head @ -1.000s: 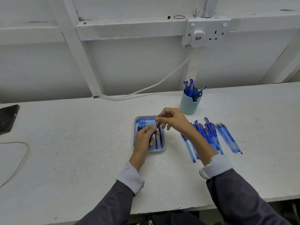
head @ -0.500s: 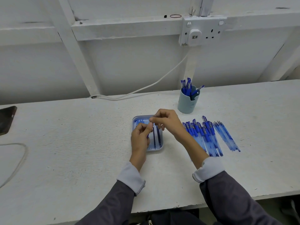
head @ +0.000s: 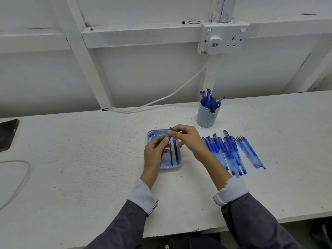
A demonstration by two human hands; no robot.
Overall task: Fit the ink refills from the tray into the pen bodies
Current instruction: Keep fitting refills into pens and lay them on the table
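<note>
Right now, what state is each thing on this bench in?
left hand, grips the pen.
right hand, pinches the pen's top end.
pen, held tilted above the tray.
tray, flat on the table, holding refills.
loose pens, lying in a row beside the tray.
cup, upright, pens standing inside.
plug, seated in the socket.

Left grip [head: 154, 152] and right grip [head: 188, 141] both pinch pen body [head: 170, 129], blue, above light-blue tray [head: 177, 166] on white bench [head: 89, 159]. Two dark refills [head: 176, 153] lie in tray. Row of blue pens [head: 226, 151] just right of tray. Cup [head: 206, 117] holding pens stands behind row. Dark phone [head: 7, 133] at bench's left edge.
</note>
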